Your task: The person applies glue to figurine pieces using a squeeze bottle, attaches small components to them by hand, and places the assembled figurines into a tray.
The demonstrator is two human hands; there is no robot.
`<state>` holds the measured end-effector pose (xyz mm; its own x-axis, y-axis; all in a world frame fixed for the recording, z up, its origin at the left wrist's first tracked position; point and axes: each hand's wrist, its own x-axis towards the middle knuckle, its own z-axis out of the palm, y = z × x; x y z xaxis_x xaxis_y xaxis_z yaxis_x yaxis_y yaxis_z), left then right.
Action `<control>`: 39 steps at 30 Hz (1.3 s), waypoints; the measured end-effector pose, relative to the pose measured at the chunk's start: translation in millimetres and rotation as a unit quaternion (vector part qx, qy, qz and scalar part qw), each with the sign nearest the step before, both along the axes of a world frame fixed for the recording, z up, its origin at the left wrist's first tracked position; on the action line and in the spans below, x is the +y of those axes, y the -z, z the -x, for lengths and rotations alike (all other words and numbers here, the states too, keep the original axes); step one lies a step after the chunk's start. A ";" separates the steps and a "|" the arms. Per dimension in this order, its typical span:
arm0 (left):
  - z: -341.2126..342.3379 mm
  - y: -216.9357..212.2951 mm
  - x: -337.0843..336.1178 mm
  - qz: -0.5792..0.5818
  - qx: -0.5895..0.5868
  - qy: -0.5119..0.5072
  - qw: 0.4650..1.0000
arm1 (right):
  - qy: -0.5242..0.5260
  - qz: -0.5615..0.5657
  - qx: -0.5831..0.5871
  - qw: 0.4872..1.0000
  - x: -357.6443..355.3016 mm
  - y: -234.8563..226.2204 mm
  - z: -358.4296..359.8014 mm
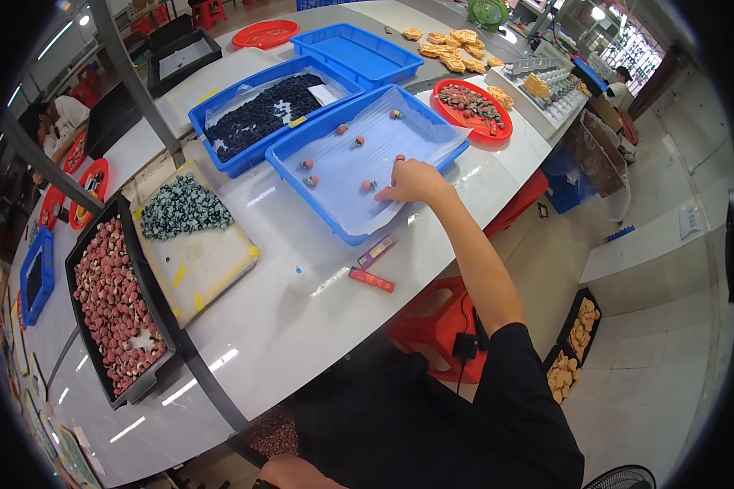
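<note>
Over the near right part of a blue tray (281,159) lined with a white translucent sheet is my right hand (412,181), palm down. Its thumb is spread toward the left, apart from the bent fingers. A small pink piece (400,157) sits at the fingertips, and I cannot tell whether they touch it. Another pink and green piece (369,186) lies close to the thumb. Several more such strawberry-like pieces are scattered on the sheet. My left hand (294,473) shows only partly at the lower edge, its fingers hidden, below a heap of small reddish-brown bits (276,436).
Beyond stand a blue tray of black bits (261,110) and a plain blue tray (359,53). A red plate (497,134) holds mixed pieces. At left are a black tray (151,379) of pink pieces and a board (220,285) with green ones. Two small boxes (373,279) lie nearby.
</note>
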<state>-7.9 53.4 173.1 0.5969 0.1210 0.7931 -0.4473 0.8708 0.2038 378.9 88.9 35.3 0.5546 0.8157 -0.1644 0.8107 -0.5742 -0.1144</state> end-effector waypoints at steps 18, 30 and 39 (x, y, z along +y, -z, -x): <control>-7.8 6.6 -1.6 -0.002 -0.020 0.069 0.997 | -0.003 0.005 0.007 1.000 -0.1 -3.1 1.1; -9.3 6.0 -2.1 0.003 -0.012 0.067 0.998 | 0.008 -0.001 0.007 1.000 -0.4 -1.8 1.9; -9.4 6.4 -3.0 0.008 -0.011 0.067 0.998 | -0.001 -0.003 -0.007 1.000 -0.3 2.1 -1.1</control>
